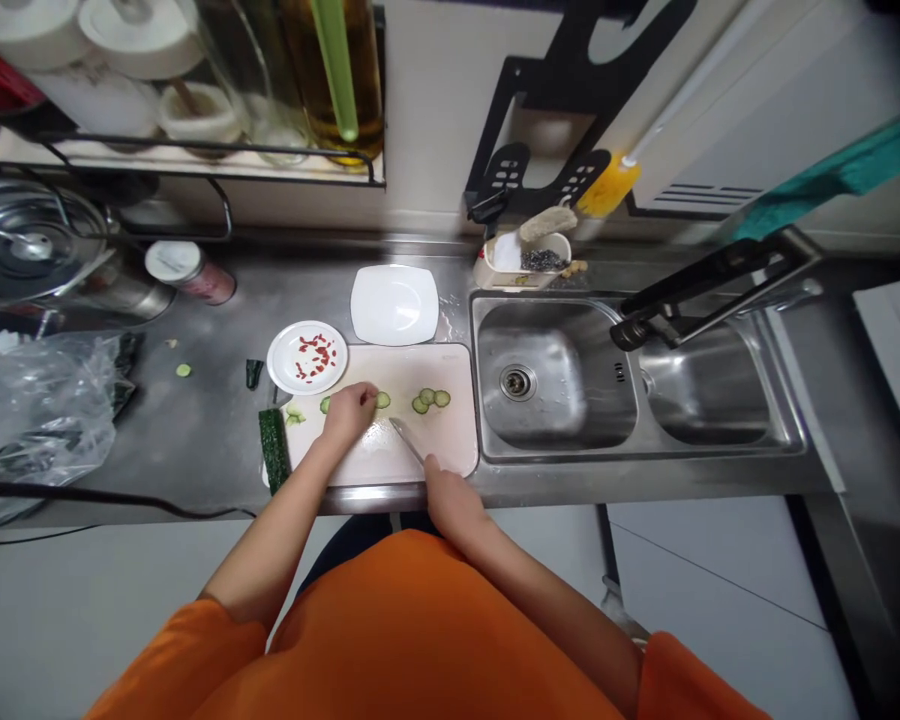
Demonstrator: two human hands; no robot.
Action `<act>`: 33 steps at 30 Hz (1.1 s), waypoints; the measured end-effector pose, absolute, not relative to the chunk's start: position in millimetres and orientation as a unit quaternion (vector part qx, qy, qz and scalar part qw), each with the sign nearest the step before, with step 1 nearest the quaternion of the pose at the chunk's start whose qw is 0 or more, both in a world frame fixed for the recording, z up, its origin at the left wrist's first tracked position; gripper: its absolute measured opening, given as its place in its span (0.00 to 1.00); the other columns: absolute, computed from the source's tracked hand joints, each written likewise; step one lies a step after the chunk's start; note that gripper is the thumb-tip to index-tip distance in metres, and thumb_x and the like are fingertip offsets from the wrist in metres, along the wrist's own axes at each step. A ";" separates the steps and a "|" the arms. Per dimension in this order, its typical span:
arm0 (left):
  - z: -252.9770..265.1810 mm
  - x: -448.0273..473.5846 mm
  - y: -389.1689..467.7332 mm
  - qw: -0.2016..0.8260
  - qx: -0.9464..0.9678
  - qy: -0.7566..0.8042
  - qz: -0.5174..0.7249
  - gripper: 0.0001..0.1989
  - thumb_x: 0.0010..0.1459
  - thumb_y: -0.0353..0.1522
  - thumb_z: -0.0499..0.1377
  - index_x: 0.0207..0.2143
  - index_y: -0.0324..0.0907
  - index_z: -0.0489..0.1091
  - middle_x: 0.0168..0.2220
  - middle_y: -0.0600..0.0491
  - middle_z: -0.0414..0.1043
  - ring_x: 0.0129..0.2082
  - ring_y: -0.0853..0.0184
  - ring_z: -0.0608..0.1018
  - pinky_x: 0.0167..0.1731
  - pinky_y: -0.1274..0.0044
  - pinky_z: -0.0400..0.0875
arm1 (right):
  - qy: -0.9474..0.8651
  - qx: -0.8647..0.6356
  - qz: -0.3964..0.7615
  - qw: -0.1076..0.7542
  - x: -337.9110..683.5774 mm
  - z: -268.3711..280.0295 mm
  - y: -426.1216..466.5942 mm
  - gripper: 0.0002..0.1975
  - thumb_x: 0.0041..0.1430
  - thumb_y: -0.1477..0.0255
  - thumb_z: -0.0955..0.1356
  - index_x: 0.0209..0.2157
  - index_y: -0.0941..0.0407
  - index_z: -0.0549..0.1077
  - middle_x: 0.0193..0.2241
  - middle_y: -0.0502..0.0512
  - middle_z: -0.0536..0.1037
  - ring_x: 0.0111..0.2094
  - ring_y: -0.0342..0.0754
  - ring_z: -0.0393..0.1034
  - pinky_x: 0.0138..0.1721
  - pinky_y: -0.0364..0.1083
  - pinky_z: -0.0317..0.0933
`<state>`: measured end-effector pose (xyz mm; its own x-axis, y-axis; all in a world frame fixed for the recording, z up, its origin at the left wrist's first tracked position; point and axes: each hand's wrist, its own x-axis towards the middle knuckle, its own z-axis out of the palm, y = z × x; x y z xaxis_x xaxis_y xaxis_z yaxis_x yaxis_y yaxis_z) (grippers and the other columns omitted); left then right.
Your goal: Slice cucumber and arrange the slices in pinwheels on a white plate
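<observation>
On the white cutting board point(390, 462), my left hand point(349, 412) is closed, fingertips drawn together beside a cucumber slice point(382, 400). Whatever those fingers hold is hidden. A bit of green cucumber point(325, 405) shows at the hand's left side. My right hand point(450, 498) grips a knife point(407, 438) by its handle at the board's front edge, the blade pointing up and left toward the slice. Several cucumber slices point(430, 400) lie overlapping on the right of the board. A larger dark green cucumber piece point(274, 448) rests at the board's left edge, near cucumber scraps point(294, 413).
Behind the board stand a plate with red bits point(276, 370) and a white square plate point(394, 300). The double sink point(555, 370) and black faucet point(667, 310) are right. A cucumber end point(253, 373), a pink canister point(202, 278) and a plastic bag point(45, 400) sit left.
</observation>
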<state>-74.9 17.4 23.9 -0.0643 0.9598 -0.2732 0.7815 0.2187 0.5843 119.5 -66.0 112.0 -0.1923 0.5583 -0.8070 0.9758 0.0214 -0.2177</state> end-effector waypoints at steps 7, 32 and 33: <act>5.2 -70.1 -5.5 0.245 0.632 0.703 0.215 0.14 0.54 0.34 0.57 0.42 0.39 0.73 0.39 0.45 0.73 0.41 0.60 0.73 0.45 0.70 0.67 | 0.676 0.581 -0.381 0.245 124.2 104.5 -68.1 0.25 0.58 0.83 0.55 0.57 0.58 0.57 0.39 0.65 0.76 0.44 0.55 0.71 0.39 0.47 0.61; -7.5 -65.0 -15.0 0.226 0.621 0.700 0.269 0.14 0.56 0.32 0.56 0.44 0.41 0.75 0.38 0.48 0.71 0.39 0.64 0.73 0.43 0.73 0.69 | 0.689 0.591 -0.355 0.222 93.2 105.3 -36.1 0.19 0.60 0.83 0.54 0.52 0.58 0.59 0.36 0.64 0.76 0.44 0.53 0.71 0.39 0.47 0.61; -7.4 -65.1 -15.0 0.225 0.623 0.699 0.270 0.14 0.56 0.32 0.57 0.44 0.41 0.75 0.38 0.48 0.71 0.39 0.64 0.73 0.42 0.73 0.69 | 0.688 0.592 -0.355 0.223 92.5 106.3 -35.7 0.19 0.60 0.83 0.54 0.52 0.58 0.59 0.36 0.64 0.76 0.44 0.53 0.71 0.39 0.47 0.61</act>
